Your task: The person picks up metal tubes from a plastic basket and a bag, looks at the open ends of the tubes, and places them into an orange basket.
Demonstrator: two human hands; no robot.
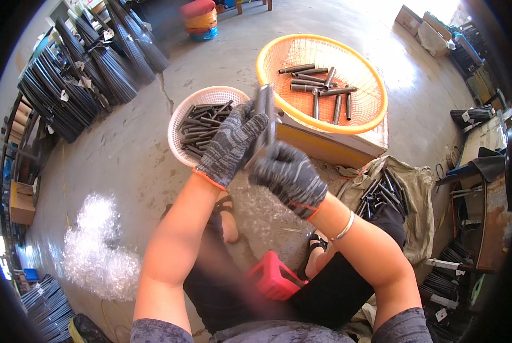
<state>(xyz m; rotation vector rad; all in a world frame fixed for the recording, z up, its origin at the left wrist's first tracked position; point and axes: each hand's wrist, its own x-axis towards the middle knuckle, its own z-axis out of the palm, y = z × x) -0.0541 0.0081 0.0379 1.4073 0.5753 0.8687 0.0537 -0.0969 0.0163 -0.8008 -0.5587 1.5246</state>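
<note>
Concrete floor (130, 154) surrounds the orange basket (347, 129). By its near-left rim, left fingers (254, 127) grip a dark metal piece (264, 103), probably stiff and slippery, best held mid-length; whether right fingers (281, 155) grip, I cannot tell.

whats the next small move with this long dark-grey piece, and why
Perhaps steady the long dark-grey piece with the grey knit-gloved left hand before shifting it: its upper end overlaps the orange round plastic basket in this view, and the grey knit-gloved right hand near its lower end is blurred, its grip unclear.
</note>
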